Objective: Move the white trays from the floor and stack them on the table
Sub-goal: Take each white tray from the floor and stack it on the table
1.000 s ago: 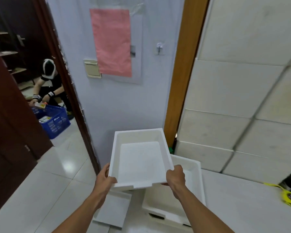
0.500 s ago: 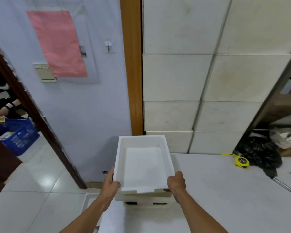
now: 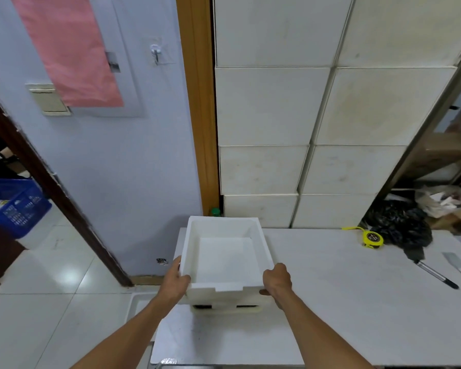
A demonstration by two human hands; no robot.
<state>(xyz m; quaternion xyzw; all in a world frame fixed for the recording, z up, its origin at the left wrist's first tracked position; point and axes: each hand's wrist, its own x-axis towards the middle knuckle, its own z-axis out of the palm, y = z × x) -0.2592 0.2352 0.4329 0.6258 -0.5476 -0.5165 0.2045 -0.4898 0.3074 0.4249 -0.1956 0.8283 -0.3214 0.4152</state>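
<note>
I hold a white foam tray (image 3: pixel 225 258) by its two near corners, my left hand (image 3: pixel 176 280) on the left side and my right hand (image 3: pixel 276 281) on the right. It sits level on top of another white tray (image 3: pixel 225 308), whose front edge shows just below it. The stack stands at the left end of the white table (image 3: pixel 343 302). On the floor beside the table's left edge lies one more white tray (image 3: pixel 139 306), partly hidden by my left forearm.
A yellow tape measure (image 3: pixel 371 238), a black bag (image 3: pixel 402 229) and a metal-handled tool (image 3: pixel 434 274) lie at the table's far right. White boxes (image 3: pixel 304 129) are stacked against the wall behind. A blue crate (image 3: pixel 14 206) and a person sit beyond the doorway at left.
I have carried the tray rightward from over the floor and lowered it onto the tray on the table. My view has turned right, toward the table.
</note>
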